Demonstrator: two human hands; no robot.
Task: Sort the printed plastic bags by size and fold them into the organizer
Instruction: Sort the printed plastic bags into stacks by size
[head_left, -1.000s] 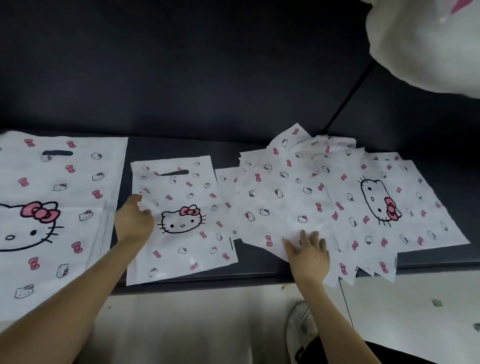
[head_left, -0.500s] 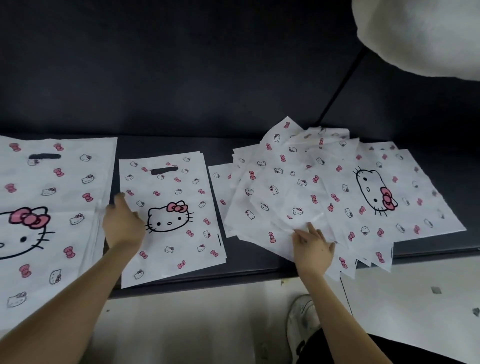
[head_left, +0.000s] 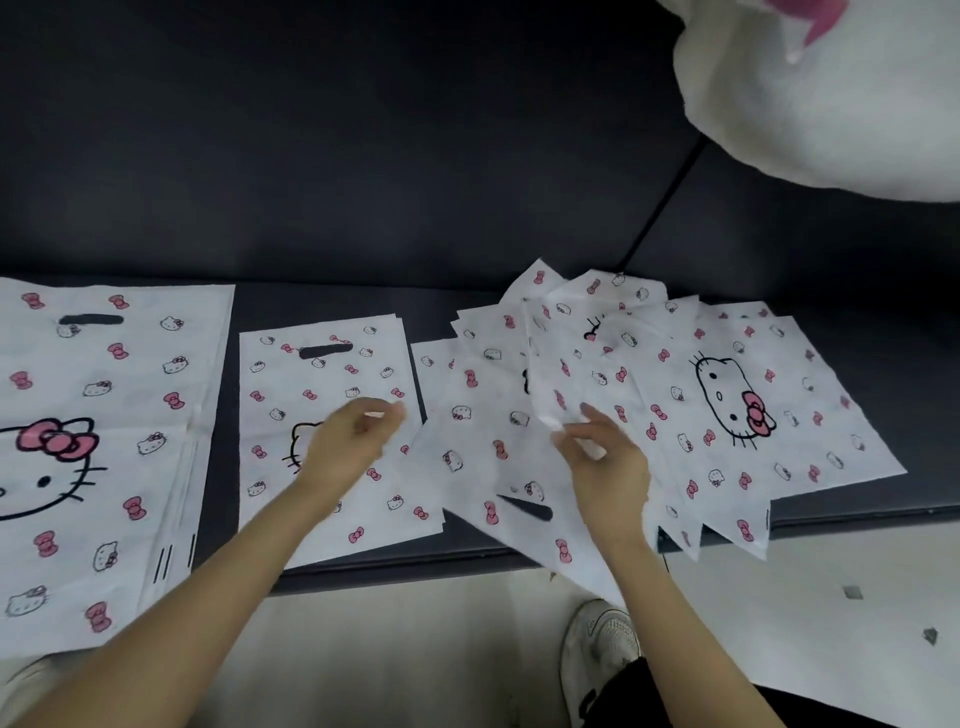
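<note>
White plastic bags printed with a cat face and pink bows lie on a dark bench (head_left: 332, 301). A stack of large bags (head_left: 104, 395) is at the left, and a stack of smaller bags (head_left: 322, 374) is in the middle. A loose, fanned pile of bags (head_left: 727, 415) lies at the right. My right hand (head_left: 605, 460) pinches the edge of one bag (head_left: 571, 353) from that pile, and its near edge is lifted. My left hand (head_left: 358, 436) hovers over the middle stack with loosely curled fingers and holds nothing.
The bench's front edge (head_left: 395, 566) runs across the frame, and some pile bags overhang it at the right. Below it are pale floor (head_left: 831, 623) and my white shoe (head_left: 602, 639). A big white plush object (head_left: 831, 104) hangs at the top right. No organizer is in view.
My left hand left the middle stack's left edge and moved right across it. My right hand went from lying flat on the pile to pinching and lifting one bag's edge.
</note>
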